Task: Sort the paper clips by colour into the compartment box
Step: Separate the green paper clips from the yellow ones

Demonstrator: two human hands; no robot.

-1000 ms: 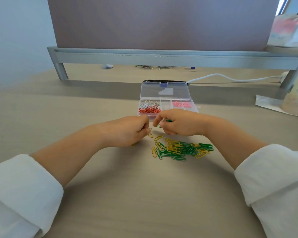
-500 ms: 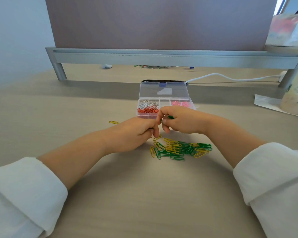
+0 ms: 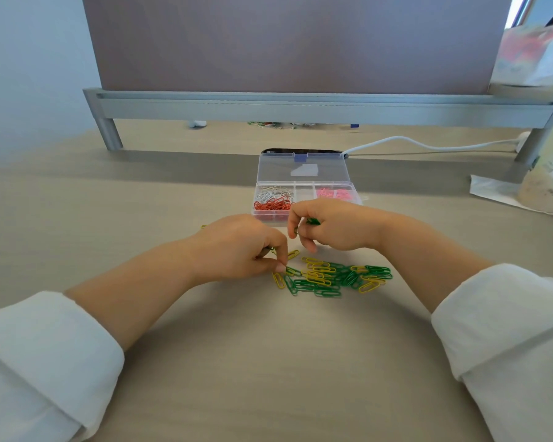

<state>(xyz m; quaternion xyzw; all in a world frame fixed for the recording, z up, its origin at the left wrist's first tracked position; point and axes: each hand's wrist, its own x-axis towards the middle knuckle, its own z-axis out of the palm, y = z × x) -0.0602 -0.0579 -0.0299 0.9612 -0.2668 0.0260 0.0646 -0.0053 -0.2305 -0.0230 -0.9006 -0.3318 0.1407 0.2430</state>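
The paper clips still to be sorted lie as a mixed green and yellow pile (image 3: 332,277) on the table (image 3: 268,362), just in front of the compartment box (image 3: 304,195). The box stands open with white clips (image 3: 270,194), red clips (image 3: 272,204) and pink clips (image 3: 332,193) already in its cells. A second ago both hands met just in front of the box. Since then the left hand (image 3: 237,247) has come down to the pile's left edge, where its thumb and forefinger now pinch a green clip (image 3: 290,270). The right hand (image 3: 332,226) has hardly moved and stays above the pile near the box, fingers curled round a small bunch of green clips (image 3: 312,221). One stray yellow clip (image 3: 203,226) shows on the table beyond the left hand, apart from the pile. This looks like green being gathered, with the left hand feeding the right before a drop into a free cell. No green or yellow shows in the box's visible cells yet, so roughly half the sorting seems left.
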